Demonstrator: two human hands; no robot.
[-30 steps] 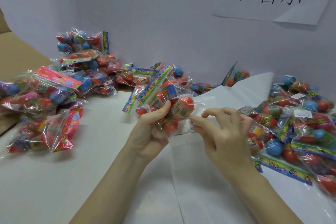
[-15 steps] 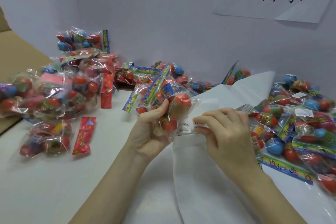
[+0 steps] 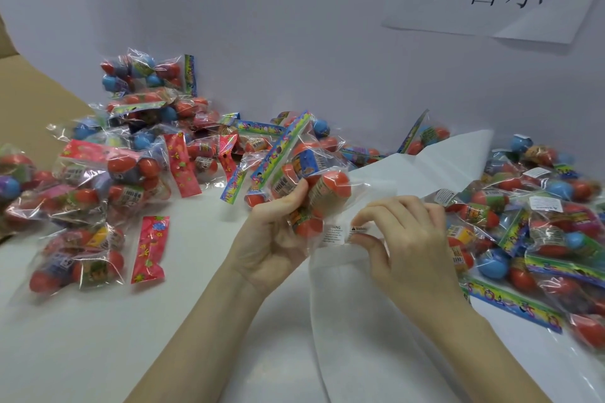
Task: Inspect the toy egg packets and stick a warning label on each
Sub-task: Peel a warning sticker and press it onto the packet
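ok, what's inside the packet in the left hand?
The packet held by the left hand holds toy eggs with red ends and printed wraps, and a blue printed one near the top. The thumb and crinkled film cover some, so the count can't be told.

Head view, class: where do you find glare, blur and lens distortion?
Head view: glare streaks the cellophane of the left pile; packets at the right edge smear; the held packet and warning label stay fairly sharp; wide-angle bending stretches the corners.

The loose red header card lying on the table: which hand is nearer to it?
Left. The left hand holds a packet just right of the red header card; the right hand is farther right.
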